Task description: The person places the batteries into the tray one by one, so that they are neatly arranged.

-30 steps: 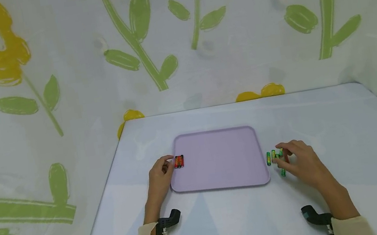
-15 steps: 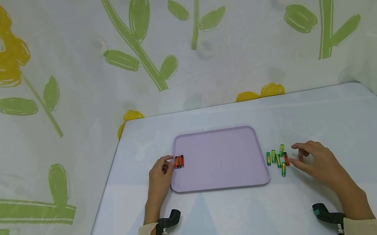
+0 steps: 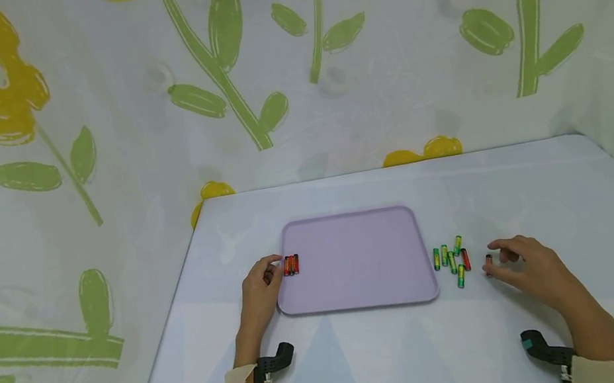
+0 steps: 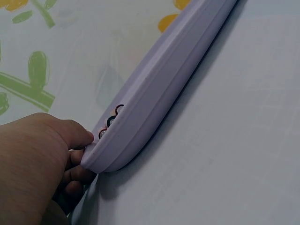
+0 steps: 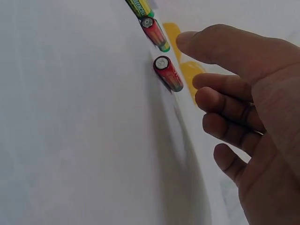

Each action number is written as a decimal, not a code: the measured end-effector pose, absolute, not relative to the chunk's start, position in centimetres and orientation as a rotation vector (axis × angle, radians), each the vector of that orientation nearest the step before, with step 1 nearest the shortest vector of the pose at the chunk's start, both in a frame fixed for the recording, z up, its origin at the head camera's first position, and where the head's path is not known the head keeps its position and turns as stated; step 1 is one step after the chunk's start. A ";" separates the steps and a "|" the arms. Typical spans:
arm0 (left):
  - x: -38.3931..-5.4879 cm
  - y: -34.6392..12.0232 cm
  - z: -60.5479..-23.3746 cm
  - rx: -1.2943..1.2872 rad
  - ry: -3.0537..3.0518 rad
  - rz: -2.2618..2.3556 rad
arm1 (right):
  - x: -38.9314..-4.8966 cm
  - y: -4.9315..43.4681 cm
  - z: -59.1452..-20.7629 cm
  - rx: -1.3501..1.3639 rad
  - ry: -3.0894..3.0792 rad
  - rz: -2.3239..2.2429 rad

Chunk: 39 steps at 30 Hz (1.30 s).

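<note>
My left hand [image 3: 260,289] pinches the left rim of the lilac tray [image 3: 354,261]; in the left wrist view the thumb lies at the top edge, with the other fingers curled outside below it. Inside the tray by that rim, 3 red batteries [image 3: 291,265] lie side by side, only their ends showing in the left wrist view. My right hand [image 3: 537,272] hovers over the table with thumb and fingers spread apart, near a lone red battery [image 5: 168,74]. Another red battery [image 3: 465,259] lies against several green-and-yellow batteries [image 3: 453,262] right of the tray.
The table [image 3: 406,363] has a pale cover with blue triangles. Behind it hangs a white cloth [image 3: 416,80] with yellow flowers and green leaves. A black wrist camera [image 3: 276,359] sits on the left wrist and another black camera [image 3: 546,351] on the right.
My right hand has moved right, away from over the green batteries, uncovering them. A lone red battery now shows at its thumb, right of the group. The left hand stays at the tray.
</note>
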State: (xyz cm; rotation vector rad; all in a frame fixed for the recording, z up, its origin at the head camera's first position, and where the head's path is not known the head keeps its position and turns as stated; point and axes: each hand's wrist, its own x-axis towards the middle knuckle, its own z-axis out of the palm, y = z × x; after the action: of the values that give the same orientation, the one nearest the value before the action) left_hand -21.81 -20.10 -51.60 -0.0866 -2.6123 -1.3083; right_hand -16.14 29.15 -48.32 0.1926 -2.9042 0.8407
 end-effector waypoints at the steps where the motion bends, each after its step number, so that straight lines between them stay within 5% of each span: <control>1: -21.8 -20.1 -51.7 -0.091 -2.608 -1.303 | -16.1 29.2 -48.4 0.196 -2.908 0.844; 39: -21.7 -20.0 -51.5 -0.110 -2.588 -1.322 | -16.0 28.1 -48.8 0.299 -2.772 0.900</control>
State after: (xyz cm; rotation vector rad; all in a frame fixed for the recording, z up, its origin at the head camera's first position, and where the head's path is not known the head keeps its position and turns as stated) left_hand -21.67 -20.00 -51.50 -0.1100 -2.5885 -1.3224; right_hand -16.01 28.06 -48.78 0.2992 -2.7716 0.8999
